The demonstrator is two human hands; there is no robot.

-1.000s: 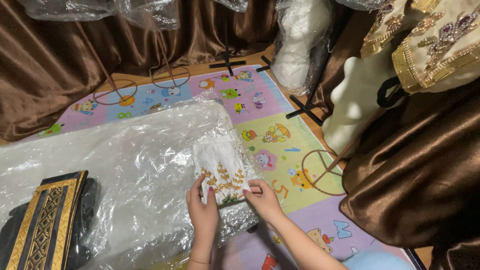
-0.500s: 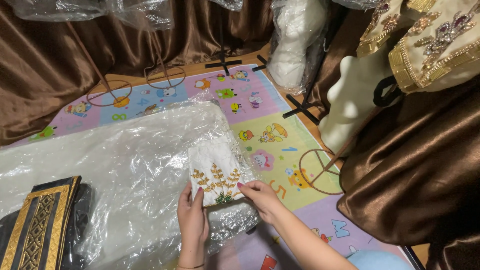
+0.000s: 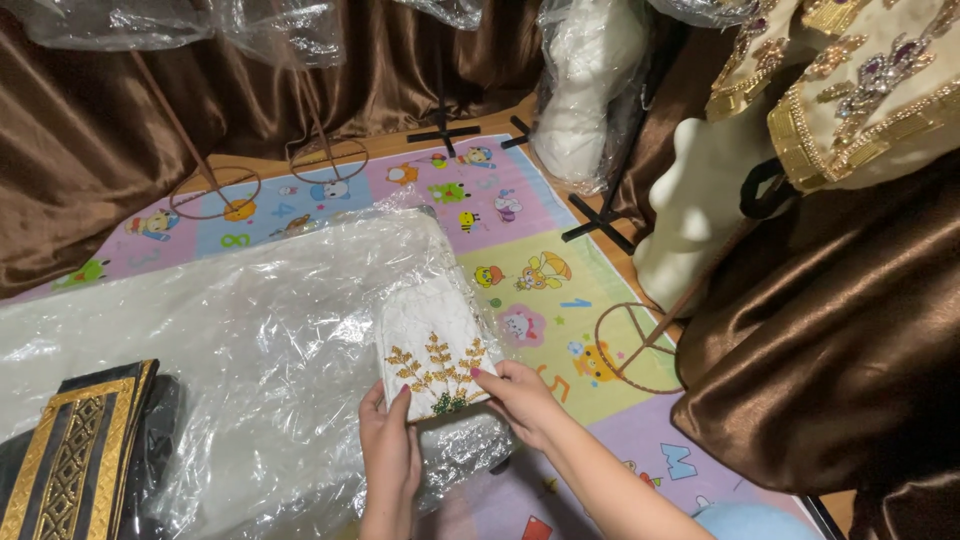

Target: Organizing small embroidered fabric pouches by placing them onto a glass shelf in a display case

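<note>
A folded white cloth with gold leaf embroidery (image 3: 432,347) lies on top of a large clear plastic sheet (image 3: 260,350). My left hand (image 3: 388,450) grips its near left edge. My right hand (image 3: 522,400) grips its near right corner, thumb on the embroidery. Crinkled plastic bunches up just under the cloth, between my wrists.
A colourful cartoon play mat (image 3: 520,270) covers the floor. A black garment with gold trim (image 3: 75,455) lies at the lower left. Brown satin drapes (image 3: 840,350) hang at right and behind. White mannequin forms (image 3: 700,215), wire stands (image 3: 635,345) and black cross bases (image 3: 600,220) stand around.
The white cloth has been lifted and turned so its gold embroidery faces up. Both hands shifted slightly lower and now hold its near edge.
</note>
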